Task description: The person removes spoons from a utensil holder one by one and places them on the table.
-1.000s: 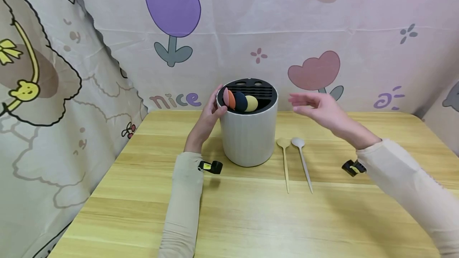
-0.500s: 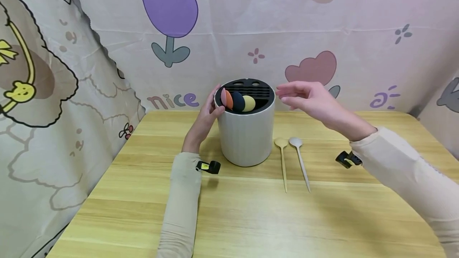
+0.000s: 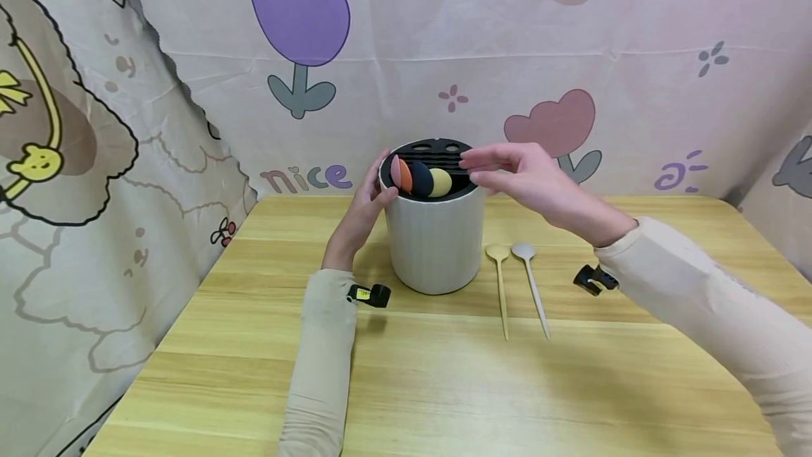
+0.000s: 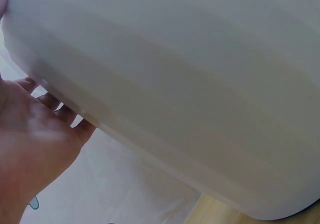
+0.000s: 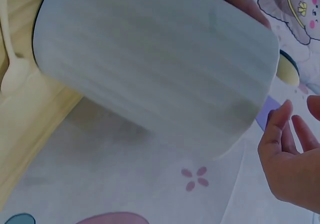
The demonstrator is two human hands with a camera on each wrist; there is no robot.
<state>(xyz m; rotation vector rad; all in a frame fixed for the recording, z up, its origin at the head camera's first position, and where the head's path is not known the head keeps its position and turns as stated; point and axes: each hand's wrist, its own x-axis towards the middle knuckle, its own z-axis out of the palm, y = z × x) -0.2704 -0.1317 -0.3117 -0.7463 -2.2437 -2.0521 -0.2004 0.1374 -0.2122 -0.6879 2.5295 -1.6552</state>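
Observation:
A white ribbed round utensil holder (image 3: 434, 249) with a black slotted top (image 3: 438, 154) stands upright on the table. From its front opening rise several rounded utensil heads: pink, orange, navy (image 3: 421, 180) and pale yellow (image 3: 440, 183). My left hand (image 3: 363, 206) holds the holder's left side near the rim, thumb at the front and fingers round the side, as the left wrist view also shows. My right hand (image 3: 523, 178) hovers at the right rim, fingers loosely bent and thumb apart, with nothing between them. Whether its fingertips touch the top cannot be told.
To the right of the holder, a pale yellow spoon (image 3: 500, 288) and a whitish spoon (image 3: 531, 288) lie on the wooden table (image 3: 419, 379). A printed cloth (image 3: 406, 34) hangs close behind the table, and another (image 3: 63, 266) hangs on the left.
My right hand has moved left, from beside the holder to over its right rim. My left hand keeps its hold, and the spoons lie where they were.

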